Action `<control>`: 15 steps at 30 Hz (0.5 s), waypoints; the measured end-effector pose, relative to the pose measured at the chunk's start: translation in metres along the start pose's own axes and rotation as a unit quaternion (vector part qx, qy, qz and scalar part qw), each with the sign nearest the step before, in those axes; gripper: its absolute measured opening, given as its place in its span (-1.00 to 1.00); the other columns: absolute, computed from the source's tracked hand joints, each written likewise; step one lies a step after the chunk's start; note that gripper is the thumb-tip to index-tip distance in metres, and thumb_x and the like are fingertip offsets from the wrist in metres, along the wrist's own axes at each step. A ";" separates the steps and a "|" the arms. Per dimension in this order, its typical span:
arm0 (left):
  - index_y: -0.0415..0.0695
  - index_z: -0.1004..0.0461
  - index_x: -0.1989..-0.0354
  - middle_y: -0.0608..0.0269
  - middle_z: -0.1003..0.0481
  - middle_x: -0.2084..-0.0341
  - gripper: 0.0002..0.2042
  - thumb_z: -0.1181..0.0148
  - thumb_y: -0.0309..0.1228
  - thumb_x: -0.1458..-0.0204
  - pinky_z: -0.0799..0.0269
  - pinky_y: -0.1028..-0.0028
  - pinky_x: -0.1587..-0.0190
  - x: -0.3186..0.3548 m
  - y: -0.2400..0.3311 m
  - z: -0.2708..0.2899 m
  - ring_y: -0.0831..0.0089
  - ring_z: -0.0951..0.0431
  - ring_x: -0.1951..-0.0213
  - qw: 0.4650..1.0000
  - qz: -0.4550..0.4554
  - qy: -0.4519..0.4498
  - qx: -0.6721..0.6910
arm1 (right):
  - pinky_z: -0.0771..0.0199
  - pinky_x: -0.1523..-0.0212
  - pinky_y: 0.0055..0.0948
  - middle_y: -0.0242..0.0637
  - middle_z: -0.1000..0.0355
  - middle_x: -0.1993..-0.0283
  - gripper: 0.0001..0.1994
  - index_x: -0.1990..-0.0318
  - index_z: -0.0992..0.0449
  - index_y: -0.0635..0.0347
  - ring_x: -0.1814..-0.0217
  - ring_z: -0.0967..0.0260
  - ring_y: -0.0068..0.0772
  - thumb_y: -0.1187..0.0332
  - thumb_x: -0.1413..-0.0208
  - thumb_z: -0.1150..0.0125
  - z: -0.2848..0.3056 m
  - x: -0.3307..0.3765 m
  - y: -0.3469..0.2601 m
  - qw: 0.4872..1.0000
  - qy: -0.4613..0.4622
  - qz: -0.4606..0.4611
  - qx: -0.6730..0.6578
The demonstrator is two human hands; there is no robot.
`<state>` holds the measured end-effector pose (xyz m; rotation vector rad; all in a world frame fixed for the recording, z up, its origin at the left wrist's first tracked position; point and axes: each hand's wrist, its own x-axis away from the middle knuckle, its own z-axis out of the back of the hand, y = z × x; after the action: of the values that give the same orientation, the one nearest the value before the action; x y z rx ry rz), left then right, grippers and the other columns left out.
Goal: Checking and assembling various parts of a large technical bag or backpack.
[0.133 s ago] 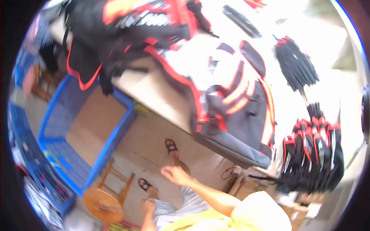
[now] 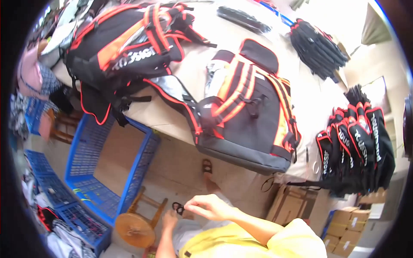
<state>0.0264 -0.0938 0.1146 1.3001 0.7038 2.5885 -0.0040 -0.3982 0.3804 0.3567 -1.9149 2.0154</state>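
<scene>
My right hand (image 2: 210, 207) hovers before my body, below the table edge, with its fingers loosely bent and apart and nothing in them. Lower, near my leg, is my left hand (image 2: 169, 220); its fingers are too small and blurred to read, and no object shows by it. Nearest to the hands on the table lies a black backpack (image 2: 266, 112) with orange and red straps, its grey base toward me. To its left rests a second black and orange bag (image 2: 92, 51), with flaps and straps hanging over the edge.
A blue plastic crate (image 2: 124, 189) stands on the floor at left, beside a round wooden stool (image 2: 134, 230). Several black, red-trimmed pieces (image 2: 359, 146) are stacked at the table's right. Behind lie a black bundle (image 2: 316, 49) and a plastic-wrapped pack (image 2: 243, 19). Cardboard boxes (image 2: 346, 228) sit below right.
The whole view has turned, so the bags sit further left and look sharper. My right hand has come nearer my body, and its fingers look less curled.
</scene>
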 end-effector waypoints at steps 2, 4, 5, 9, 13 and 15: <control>-0.24 -0.61 -0.01 -0.27 -0.64 0.06 -0.67 -0.18 -0.22 -0.30 -0.50 0.00 -0.14 -0.011 0.032 0.073 -0.22 -0.62 -0.08 0.995 -0.069 0.057 -0.042 | -0.63 -0.04 -0.25 -0.03 -0.65 -0.05 -0.70 -0.25 -0.55 0.25 -0.05 -0.65 -0.09 0.51 -0.42 -0.15 0.017 0.044 -0.075 0.967 0.012 0.228 -0.113; -0.24 -0.62 -0.01 -0.25 -0.65 0.08 -0.68 -0.17 -0.22 -0.31 -0.52 0.04 -0.13 -0.015 0.086 0.122 -0.21 -0.62 -0.07 0.987 -0.104 0.094 -0.074 | -0.61 -0.16 -0.12 0.12 -0.60 -0.11 -0.57 -0.34 -0.46 0.34 -0.11 -0.61 0.13 0.66 -0.35 -0.06 0.038 0.092 -0.121 0.905 -0.004 0.353 -0.237; -0.24 -0.62 -0.01 -0.25 -0.65 0.08 -0.68 -0.16 -0.23 -0.32 -0.53 0.05 -0.13 -0.020 0.102 0.137 -0.21 -0.63 -0.07 0.982 -0.131 0.105 -0.090 | -0.59 -0.19 -0.06 0.20 -0.57 -0.12 -0.60 -0.29 -0.46 0.49 -0.11 -0.60 0.20 0.68 -0.32 -0.05 0.056 0.108 -0.132 0.886 -0.052 0.404 -0.220; -0.21 -0.62 -0.08 -0.22 -0.65 0.04 -0.66 -0.17 -0.22 -0.34 -0.53 0.11 -0.15 -0.037 0.190 0.165 -0.11 -0.65 -0.08 0.979 -0.112 0.120 -0.122 | -0.66 0.32 -0.11 0.45 -0.39 -0.34 -0.33 -0.60 -0.23 -0.32 0.15 -0.66 0.13 0.48 -0.40 -0.16 0.131 0.125 -0.191 0.689 -0.091 0.673 -0.254; -0.19 -0.65 -0.08 -0.15 -0.68 0.06 -0.68 -0.17 -0.23 -0.34 -0.55 0.15 -0.14 -0.034 0.246 0.134 -0.08 -0.67 -0.07 0.968 -0.168 0.156 -0.104 | -0.62 0.35 -0.24 0.42 -0.43 -0.31 -0.39 -0.47 -0.45 -0.29 0.24 -0.63 0.08 0.53 -0.32 -0.24 0.179 0.142 -0.191 0.668 -0.085 0.680 -0.289; -0.19 -0.66 -0.06 -0.14 -0.68 0.07 -0.68 -0.18 -0.23 -0.33 -0.55 0.16 -0.13 -0.018 0.289 0.115 -0.07 -0.68 -0.06 0.967 -0.183 0.156 -0.087 | -0.60 0.36 -0.26 0.42 -0.45 -0.28 -0.38 -0.44 -0.49 -0.37 0.33 -0.59 0.02 0.53 -0.30 -0.26 0.198 0.161 -0.196 0.716 -0.013 0.657 -0.236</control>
<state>0.1474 -0.3144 0.2989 0.6457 0.6683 2.4953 -0.0805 -0.5768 0.6368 -1.5382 -2.9503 1.8385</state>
